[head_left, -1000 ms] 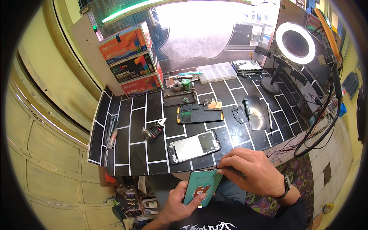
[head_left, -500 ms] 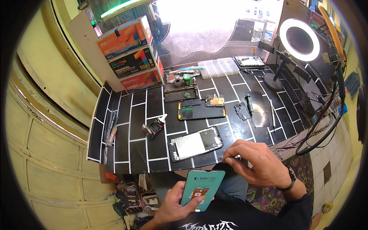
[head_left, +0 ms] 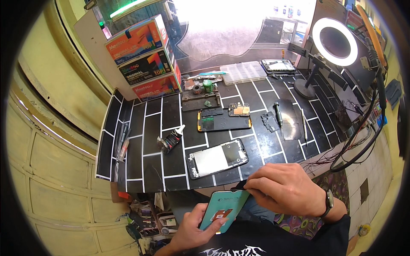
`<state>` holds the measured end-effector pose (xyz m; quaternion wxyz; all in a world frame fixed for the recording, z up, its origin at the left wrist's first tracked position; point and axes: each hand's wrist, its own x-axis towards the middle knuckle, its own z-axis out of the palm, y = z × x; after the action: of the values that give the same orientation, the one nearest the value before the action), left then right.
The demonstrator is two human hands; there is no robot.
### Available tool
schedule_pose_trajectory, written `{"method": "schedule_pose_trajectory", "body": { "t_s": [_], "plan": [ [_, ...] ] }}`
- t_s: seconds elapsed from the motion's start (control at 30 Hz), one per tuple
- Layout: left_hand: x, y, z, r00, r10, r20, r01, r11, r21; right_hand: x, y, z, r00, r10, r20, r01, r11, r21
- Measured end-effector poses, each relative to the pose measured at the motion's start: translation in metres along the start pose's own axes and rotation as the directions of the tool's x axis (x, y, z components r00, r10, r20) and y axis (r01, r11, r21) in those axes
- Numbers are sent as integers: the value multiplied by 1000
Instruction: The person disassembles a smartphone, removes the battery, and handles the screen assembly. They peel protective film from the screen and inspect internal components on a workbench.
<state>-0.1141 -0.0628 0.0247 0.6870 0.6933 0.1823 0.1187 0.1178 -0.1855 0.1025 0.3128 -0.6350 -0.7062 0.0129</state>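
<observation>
My left hand (head_left: 198, 224) grips a phone screen panel (head_left: 232, 207) with a teal face, a brown flex cable and a small white label on it. The thumb lies across the lower part of the panel. At the panel's upper right corner, the fingertips of my right hand (head_left: 288, 187) are pinched together on its edge. Whatever small piece may be between those fingertips is hidden. Just beyond, on the bench, lies an opened phone frame (head_left: 218, 158) with a silver-white inner area. Further back is a black phone back cover (head_left: 224, 123) with a circuit board (head_left: 239, 109) on it.
A small glue bottle (head_left: 173, 140) lies left of the frame. A screwdriver (head_left: 278, 115) and a dark plate (head_left: 292, 121) are at right, near a ring light (head_left: 334, 42). Stacked boxes (head_left: 143, 57) stand back left; a clear compartment case (head_left: 243, 73) lies behind. Cables (head_left: 367, 145) hang right.
My right hand has moved left and down, from above the panel's right side to its upper right corner. The panel has tilted slightly in my left hand.
</observation>
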Motion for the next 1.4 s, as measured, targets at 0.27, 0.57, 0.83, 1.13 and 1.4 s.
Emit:
{"method": "schedule_pose_trajectory", "body": {
  "t_s": [0.27, 0.57, 0.83, 1.13, 1.4],
  "plan": [
    [-2, 8, -2, 1000, -11, 8, 10, 992, 125, -2, -7, 1, 992, -103, 67, 117, 958, -263],
    [-1, 20, -4, 992, -99, 76, 79, 971, 226, 1, -12, 12, 982, -161, 95, 187, 857, -481],
    [-5, 10, -1, 996, -85, -3, 85, 994, 63, -1, 2, 20, 994, -70, -79, 52, 977, -208],
    [-4, 13, -3, 978, -176, 112, 175, 984, 21, -14, 9, 36, 968, 184, -169, -139, 959, 247],
    [2, 35, 5, 968, -244, 62, 251, 931, -266, -26, 12, 51, 858, 507, 85, -204, 184, 961]
  ]
}}
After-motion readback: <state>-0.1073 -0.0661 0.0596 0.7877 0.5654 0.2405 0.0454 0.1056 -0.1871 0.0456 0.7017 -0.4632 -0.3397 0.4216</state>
